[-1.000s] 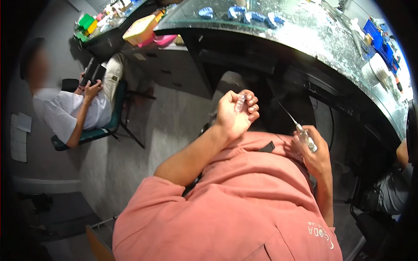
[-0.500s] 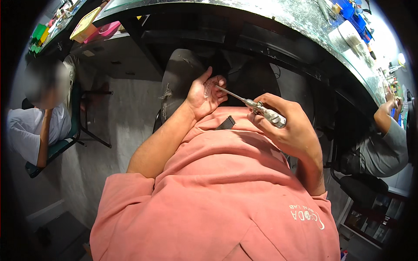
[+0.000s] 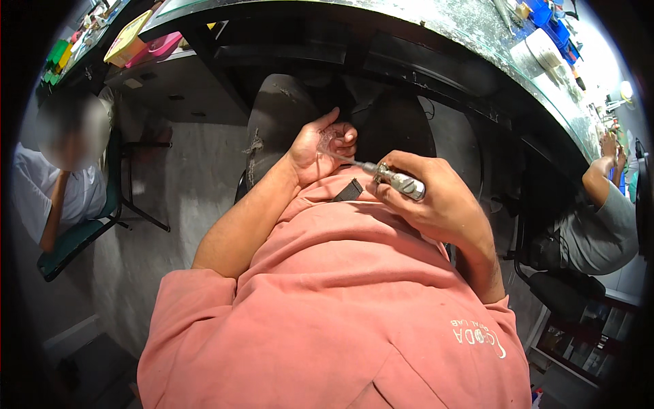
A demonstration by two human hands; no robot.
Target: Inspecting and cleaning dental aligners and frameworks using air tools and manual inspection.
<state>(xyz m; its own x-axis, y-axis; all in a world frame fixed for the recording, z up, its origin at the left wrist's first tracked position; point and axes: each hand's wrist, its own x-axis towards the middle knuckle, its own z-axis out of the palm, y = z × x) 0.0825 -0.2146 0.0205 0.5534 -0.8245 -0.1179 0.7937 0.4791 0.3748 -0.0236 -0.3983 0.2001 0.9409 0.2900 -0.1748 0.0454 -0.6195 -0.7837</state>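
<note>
My left hand [image 3: 312, 150] is palm up over my lap, thumb stretched out and fingers curled round a small clear plastic piece [image 3: 327, 141]. The exact shape of that piece is hard to make out. My right hand [image 3: 436, 194] grips the silver metal body of what looks like an air blow gun [image 3: 403, 183]. Its long thin nozzle points left into my left palm, with the tip close to the clear piece; I cannot tell whether they touch. Below the nozzle, a black strap-like piece [image 3: 349, 191] rests against my pink shirt [image 3: 327, 273].
A dusty glass-topped bench [image 3: 449, 27] curves across the far side, with a white tub [image 3: 536, 53] and blue bins [image 3: 545, 15] at right. Seated people are at left [image 3: 68, 184] and right [image 3: 593, 232]. Yellow [image 3: 127, 42] and pink [image 3: 163, 45] containers stand at far left.
My right hand has moved left and slightly down with the blow gun, bringing the nozzle further into the left palm. The left hand has shifted a little left, still round the clear piece.
</note>
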